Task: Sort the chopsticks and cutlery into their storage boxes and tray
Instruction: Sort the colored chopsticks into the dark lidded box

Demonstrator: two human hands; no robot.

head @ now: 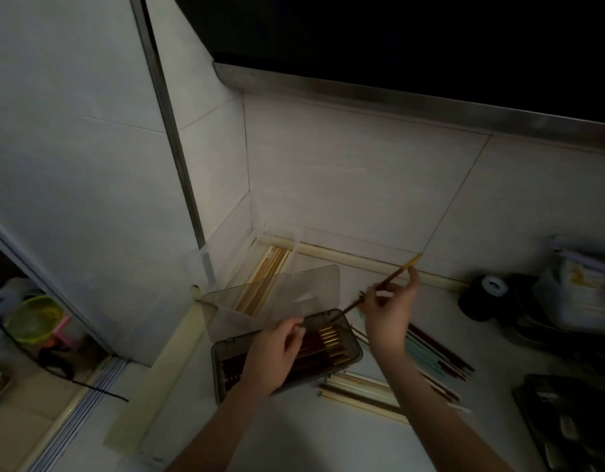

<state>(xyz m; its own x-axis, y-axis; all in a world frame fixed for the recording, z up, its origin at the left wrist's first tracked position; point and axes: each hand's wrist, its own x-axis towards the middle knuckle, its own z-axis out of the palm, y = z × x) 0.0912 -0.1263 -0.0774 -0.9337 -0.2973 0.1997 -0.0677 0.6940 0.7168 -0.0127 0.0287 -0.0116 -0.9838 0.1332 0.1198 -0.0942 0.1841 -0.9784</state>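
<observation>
A dark translucent storage box (353, 338) lies on the counter with several dark, gold-ended chopsticks inside. My left hand (273, 356) reaches into it, fingers curled over the chopsticks; the exact grip is unclear. My right hand (391, 310) pinches one dark chopstick with a yellow end (393, 275), its tip angled down toward the box. Behind stands a clear box (226, 321) of pale chopsticks, its lid (294, 291) raised. Loose pale chopsticks (359, 391) and mixed dark and teal ones (434, 356) lie to the right.
A dark cutlery tray (539, 424) sits at the bottom right edge. A black round object (481, 298) and a bagged bundle (580, 294) crowd the right back. Tiled walls meet in the corner behind the boxes. A green bowl (33, 318) sits lower left.
</observation>
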